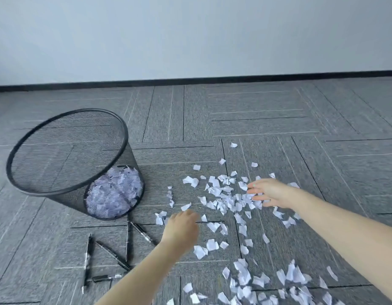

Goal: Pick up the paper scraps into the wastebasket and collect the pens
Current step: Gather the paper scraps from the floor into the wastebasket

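White paper scraps lie scattered over the grey carpet, with a denser heap at the bottom right. A black mesh wastebasket stands tilted at the left, its bottom filled with scraps. Several black pens lie on the carpet in front of the basket. My right hand rests with spread fingers on the middle pile of scraps. My left hand hovers blurred over scraps nearer to me, fingers pointing down; what it holds is hidden.
A pale wall with a black baseboard runs across the back. Bare carpet tiles stretch behind and right of the scraps.
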### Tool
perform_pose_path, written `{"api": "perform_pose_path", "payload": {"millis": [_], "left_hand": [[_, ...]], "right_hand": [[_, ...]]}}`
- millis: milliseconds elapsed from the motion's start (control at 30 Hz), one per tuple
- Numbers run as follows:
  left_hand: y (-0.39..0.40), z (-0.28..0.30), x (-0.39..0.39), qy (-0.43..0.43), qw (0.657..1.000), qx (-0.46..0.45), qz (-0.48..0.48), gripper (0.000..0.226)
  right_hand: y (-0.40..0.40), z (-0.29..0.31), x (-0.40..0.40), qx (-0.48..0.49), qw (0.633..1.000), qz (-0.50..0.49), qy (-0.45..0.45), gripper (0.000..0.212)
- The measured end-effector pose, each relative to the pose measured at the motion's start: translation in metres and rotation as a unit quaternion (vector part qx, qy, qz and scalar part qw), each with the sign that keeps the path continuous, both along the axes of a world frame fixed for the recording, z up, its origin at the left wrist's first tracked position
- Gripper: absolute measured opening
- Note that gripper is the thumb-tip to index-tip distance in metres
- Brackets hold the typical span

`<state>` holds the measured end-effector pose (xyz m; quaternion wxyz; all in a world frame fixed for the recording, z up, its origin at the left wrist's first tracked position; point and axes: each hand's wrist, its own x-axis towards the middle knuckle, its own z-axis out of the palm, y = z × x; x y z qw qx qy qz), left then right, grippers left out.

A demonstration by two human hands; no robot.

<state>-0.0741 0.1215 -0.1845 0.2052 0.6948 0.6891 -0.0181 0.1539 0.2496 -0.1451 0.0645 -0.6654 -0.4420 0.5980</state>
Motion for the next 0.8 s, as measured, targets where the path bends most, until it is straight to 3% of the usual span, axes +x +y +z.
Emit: {"api": "perform_pose_path", "payload": {"millis": [133,300,467,533,667,800], "left_hand": [[0.000,-0.036,0.034,0.067,0.988,-0.135,-0.021,0.055],[0.025,-0.063,0.044,0.101,0.974,-0.203,0.005,0.068],[0.041,-0.080,0.078,0.005,0.956,-0.251,0.152,0.062],[0.042,-0.085,0.094,-0.001,0.951,-0.265,0.158,0.056],[0.044,-0.090,0.097,0.016,0.943,-0.272,0.190,0.070],[0.048,-0.086,0.094,0.026,0.939,-0.295,0.176,0.076]], "right_hand": [[-0.009,-0.041,0.042,-0.007,0.995,0.059,-0.080,0.025],[0.020,-0.079,0.052,0.186,0.974,0.074,-0.104,0.028],[0.062,-0.097,0.030,0.313,0.937,0.103,-0.113,0.032],[0.089,-0.106,0.016,0.341,0.927,0.111,-0.106,0.033],[0.147,-0.123,-0.006,0.397,0.893,0.155,-0.145,0.035],[0.195,-0.145,-0.017,0.373,0.883,0.214,-0.188,0.042]]}}
